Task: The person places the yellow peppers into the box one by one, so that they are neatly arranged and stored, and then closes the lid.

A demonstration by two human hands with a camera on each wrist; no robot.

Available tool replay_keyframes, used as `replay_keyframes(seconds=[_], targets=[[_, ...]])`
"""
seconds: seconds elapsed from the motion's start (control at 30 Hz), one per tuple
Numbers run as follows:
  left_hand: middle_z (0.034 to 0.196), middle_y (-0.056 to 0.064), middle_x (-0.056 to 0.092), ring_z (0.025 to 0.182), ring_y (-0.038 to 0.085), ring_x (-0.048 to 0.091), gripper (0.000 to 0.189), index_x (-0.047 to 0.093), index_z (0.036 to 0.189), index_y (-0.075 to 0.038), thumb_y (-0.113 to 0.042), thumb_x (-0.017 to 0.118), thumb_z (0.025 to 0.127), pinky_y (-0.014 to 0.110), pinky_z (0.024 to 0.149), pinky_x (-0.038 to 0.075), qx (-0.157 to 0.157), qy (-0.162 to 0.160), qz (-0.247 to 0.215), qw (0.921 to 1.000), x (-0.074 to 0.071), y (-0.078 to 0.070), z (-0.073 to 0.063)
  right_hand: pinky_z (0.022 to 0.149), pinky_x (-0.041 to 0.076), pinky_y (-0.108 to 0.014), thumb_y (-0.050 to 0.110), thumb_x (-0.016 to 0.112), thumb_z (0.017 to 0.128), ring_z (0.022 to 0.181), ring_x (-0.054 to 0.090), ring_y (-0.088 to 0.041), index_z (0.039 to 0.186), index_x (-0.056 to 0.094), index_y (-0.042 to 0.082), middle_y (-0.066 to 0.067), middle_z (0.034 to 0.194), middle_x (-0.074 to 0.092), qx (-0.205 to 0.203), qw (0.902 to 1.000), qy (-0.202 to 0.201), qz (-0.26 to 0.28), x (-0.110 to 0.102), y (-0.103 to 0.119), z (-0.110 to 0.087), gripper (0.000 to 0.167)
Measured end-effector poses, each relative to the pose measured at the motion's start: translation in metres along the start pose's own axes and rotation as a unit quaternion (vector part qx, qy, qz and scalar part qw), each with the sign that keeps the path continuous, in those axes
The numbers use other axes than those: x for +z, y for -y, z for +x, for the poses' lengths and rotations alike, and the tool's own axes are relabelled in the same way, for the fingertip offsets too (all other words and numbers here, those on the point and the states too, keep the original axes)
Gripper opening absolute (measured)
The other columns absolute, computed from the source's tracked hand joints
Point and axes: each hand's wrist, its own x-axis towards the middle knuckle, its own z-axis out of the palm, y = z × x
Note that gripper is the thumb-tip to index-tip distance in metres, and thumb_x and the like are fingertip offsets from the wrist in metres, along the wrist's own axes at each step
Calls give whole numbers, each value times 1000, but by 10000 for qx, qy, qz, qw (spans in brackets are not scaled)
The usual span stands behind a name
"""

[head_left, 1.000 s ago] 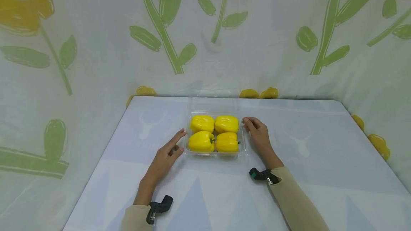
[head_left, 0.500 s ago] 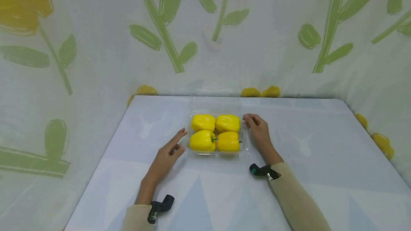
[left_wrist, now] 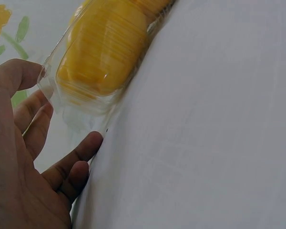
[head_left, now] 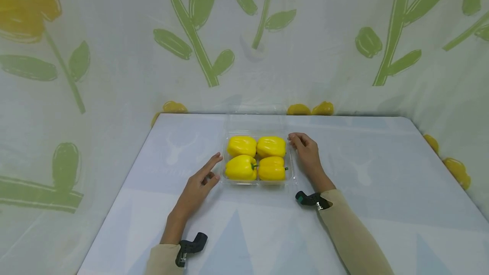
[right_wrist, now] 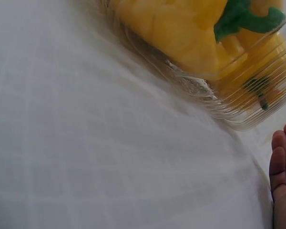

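A clear plastic clamshell box [head_left: 237, 183] sits on the table with several yellow bell peppers [head_left: 240, 167] in it. Its transparent lid [head_left: 255, 121] is raised at the back and hard to make out. At the box's left side is my left hand [head_left: 195, 190], fingers spread and loosely bent; in the left wrist view a fingertip [left_wrist: 36, 71] touches the box's rim. My right hand [head_left: 307, 156] is beside the back right corner, thumb and forefinger close together near the edge. Whether they touch the plastic is unclear. In the right wrist view its other fingers [right_wrist: 279, 164] are loosely curled, apart from the box.
The white table [head_left: 366, 169] carries pale blue printed shapes and extends on both sides of the box. Behind it hangs a white cloth [head_left: 305, 63] with green and yellow flower prints, close to the back edge. A black wrist camera [head_left: 192, 244] is strapped on each arm.
My right hand has slid slightly towards the back along the box's right side. The left hand, the box and the peppers stay put; the head view has shifted a little.
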Motion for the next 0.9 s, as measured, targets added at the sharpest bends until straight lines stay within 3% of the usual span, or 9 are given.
replay_keyframes(seconds=[0.53, 0.9], targets=[[159, -20, 31, 94, 11, 58, 53, 40, 155, -27, -25, 56, 104, 30, 75, 46, 19, -7, -24, 10000, 0, -1, 0, 95, 47, -33, 51, 56, 99, 99, 54, -22, 120, 66, 11, -4, 109, 64, 182, 9998, 8, 84, 4, 1, 12, 46], [158, -21, 30, 94, 12, 58, 53, 40, 155, -29, -28, 55, 104, 30, 77, 46, -76, 26, 29, 10000, 0, -1, 2, 95, 47, -31, 51, 55, 100, 100, 55, -20, 122, 66, 9, -5, 114, 66, 55, 9995, 137, 288, 3, 3, 15, 49]])
